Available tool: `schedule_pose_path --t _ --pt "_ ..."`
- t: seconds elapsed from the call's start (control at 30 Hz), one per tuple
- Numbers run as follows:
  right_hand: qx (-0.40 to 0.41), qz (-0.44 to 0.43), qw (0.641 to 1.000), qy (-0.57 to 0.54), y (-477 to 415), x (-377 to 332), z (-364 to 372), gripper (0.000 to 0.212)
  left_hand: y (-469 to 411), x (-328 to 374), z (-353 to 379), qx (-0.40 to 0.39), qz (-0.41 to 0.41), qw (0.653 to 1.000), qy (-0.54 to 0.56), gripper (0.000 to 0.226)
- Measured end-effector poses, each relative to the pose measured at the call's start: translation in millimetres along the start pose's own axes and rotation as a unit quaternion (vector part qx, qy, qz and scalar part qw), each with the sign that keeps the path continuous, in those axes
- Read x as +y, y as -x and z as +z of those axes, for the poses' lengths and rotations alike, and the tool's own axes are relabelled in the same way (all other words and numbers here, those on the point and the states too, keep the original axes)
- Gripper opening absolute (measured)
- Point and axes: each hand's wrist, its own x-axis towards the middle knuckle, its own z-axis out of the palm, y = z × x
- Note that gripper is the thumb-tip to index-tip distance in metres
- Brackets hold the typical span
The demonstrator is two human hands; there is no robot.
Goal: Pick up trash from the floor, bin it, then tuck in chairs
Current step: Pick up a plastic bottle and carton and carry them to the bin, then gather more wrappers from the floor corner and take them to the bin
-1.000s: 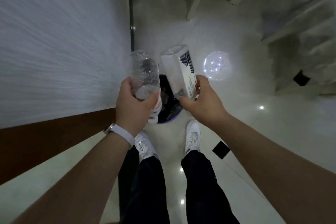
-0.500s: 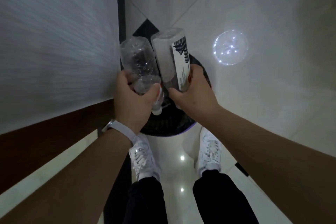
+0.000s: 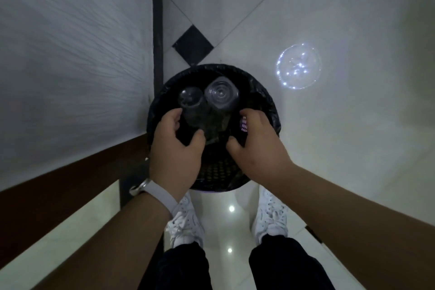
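The left hand (image 3: 175, 148) hovers over the bin mouth with fingers spread and curved, gripping nothing; a pale strap band (image 3: 157, 193) circles its wrist. The right hand (image 3: 255, 145) hangs beside it, likewise loose and empty. Just beyond the fingertips, a small clear plastic bottle (image 3: 191, 99) and a larger clear plastic bottle (image 3: 222, 93) stand base-up, side by side, inside the round black-lined waste bin (image 3: 270, 106). The bin sits on glossy white floor tiles (image 3: 329, 136) near the grey wall (image 3: 70, 54), with white sneakers (image 3: 271, 216) just behind it.
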Motion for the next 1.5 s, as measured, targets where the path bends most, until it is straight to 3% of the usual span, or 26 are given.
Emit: schedule_pose_path --t 0.1,0.27,0.67,1.07,1.27,1.5 --pt "0.018 -0.051 0.996 0.067 6.8 -11.9 -26.1 0.047 8.9 27.1 -12.0 -0.013 0.062 0.996 -0.066 0.049" --pt "0.067 -0.107 0.982 0.142 23.6 -46.9 -78.6 0.05 27.9 80.4 -38.2 -0.049 0.154 0.974 -0.16 0.056" --pt "0.159 -0.114 0.96 0.2 149.9 -148.1 -267.9 0.056 131.4 265.4 -123.5 -0.055 0.29 0.923 -0.247 0.056" --pt "0.31 -0.055 0.916 0.247 357.6 -234.9 -421.0 0.05 291.9 446.5 -194.8 -0.084 0.518 0.808 -0.268 0.056" --pt "0.396 -0.018 0.88 0.261 451.7 -222.8 -481.2 0.051 359.0 523.9 -181.1 -0.091 0.606 0.737 -0.286 0.057" --pt "0.472 0.027 0.846 0.249 558.0 -163.9 -541.8 0.053 469.5 589.9 -113.7 -0.102 0.685 0.67 -0.265 0.061"
